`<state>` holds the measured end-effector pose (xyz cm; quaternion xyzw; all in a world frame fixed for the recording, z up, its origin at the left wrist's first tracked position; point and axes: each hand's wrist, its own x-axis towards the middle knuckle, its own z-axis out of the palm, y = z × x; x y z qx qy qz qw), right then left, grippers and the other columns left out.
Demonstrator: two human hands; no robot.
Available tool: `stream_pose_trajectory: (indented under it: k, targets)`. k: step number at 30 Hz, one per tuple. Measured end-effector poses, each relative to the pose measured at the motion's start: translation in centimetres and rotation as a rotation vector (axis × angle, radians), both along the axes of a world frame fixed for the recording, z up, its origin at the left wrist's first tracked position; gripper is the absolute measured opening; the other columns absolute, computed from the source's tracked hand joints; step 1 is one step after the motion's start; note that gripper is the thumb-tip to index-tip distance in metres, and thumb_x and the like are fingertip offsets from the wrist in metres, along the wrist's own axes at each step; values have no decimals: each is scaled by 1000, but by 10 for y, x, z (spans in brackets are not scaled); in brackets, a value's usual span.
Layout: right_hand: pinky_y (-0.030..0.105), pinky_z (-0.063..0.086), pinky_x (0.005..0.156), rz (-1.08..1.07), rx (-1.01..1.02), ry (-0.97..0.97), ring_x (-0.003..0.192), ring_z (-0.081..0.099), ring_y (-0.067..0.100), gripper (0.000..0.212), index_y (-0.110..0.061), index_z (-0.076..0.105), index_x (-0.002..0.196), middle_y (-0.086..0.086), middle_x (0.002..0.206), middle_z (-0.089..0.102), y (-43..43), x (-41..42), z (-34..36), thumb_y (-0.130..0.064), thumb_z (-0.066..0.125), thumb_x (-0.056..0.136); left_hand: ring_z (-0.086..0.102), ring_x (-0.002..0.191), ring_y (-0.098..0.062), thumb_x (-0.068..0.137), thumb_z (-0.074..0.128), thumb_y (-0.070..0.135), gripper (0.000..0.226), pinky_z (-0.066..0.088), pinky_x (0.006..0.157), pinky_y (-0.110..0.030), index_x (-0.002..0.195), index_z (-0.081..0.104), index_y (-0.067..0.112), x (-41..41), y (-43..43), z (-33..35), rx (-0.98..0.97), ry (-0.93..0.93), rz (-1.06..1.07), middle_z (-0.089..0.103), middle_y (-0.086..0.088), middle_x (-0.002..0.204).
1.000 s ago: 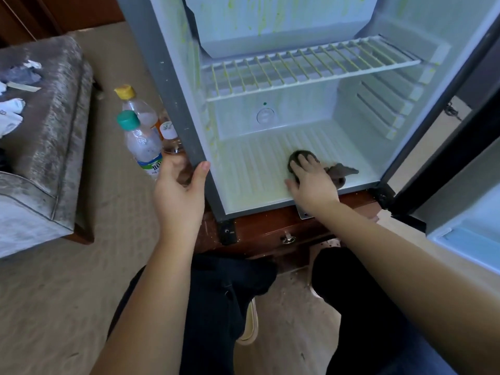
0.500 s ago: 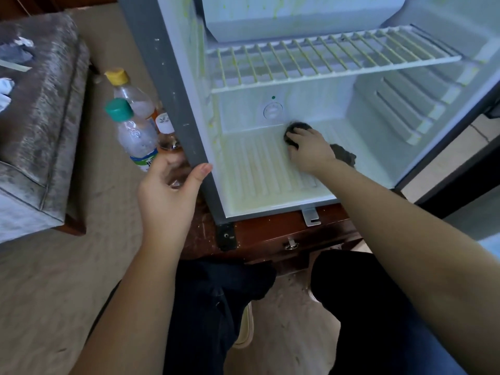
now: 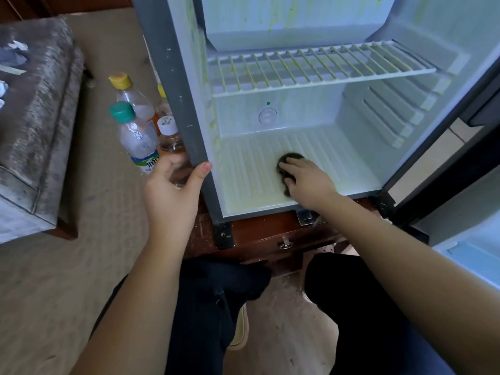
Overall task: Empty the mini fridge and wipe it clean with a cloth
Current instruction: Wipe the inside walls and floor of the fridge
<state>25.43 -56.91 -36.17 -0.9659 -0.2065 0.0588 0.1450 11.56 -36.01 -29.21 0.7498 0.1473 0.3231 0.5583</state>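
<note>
So our left hand point(image 3: 171, 196) has its grip wrapped round the left front edge of the mini fridge point(image 3: 173, 93), thumb in front. Our right hand point(image 3: 309, 184) lies flat, grip wide, pressing the dark cloth point(image 3: 288, 158) onto the ribbed fridge floor, under the wire shelf point(image 3: 311, 69). Bottles point(image 3: 138, 142) stand just outside, left of it.
</note>
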Motion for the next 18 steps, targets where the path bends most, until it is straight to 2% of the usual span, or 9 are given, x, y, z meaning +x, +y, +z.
stream_pose_trajectory:
  k: [3, 8, 14, 18]
  targets:
    - [31, 20, 113, 5, -29, 8, 141, 24, 23, 46, -20, 39, 147, -2, 155, 31, 27, 35, 10, -22, 38, 101, 63, 82, 10, 83, 75, 15, 27, 45, 72, -7, 88, 58, 34, 0, -1, -1, 19, -5, 12, 65, 21, 92]
    - [30, 26, 109, -4, -52, 5, 138, 29, 23, 43, -16, 46, 142, 0, 152, 37, 48, 59, 16, -20, 36, 100, 63, 80, 10, 83, 75, 15, 28, 44, 71, -7, 86, 57, 36, 0, -1, -2, 40, -14, 10, 66, 22, 90]
    - [35, 27, 113, 81, 71, -46, 138, 29, 24, 45, -21, 46, 142, -4, 150, 39, 27, -23, -4, -23, 47, 98, 62, 79, 12, 83, 75, 15, 19, 45, 70, -6, 90, 59, 23, -2, 0, -1, 6, 4, -16, 65, 18, 90]
    - [35, 29, 113, 128, 37, -86, 138, 31, 24, 46, -20, 45, 143, -2, 150, 41, 11, -71, -7, -25, 48, 98, 63, 79, 12, 84, 74, 16, 19, 47, 73, -8, 97, 61, 14, -1, -1, -1, -41, -2, -12, 66, 16, 92]
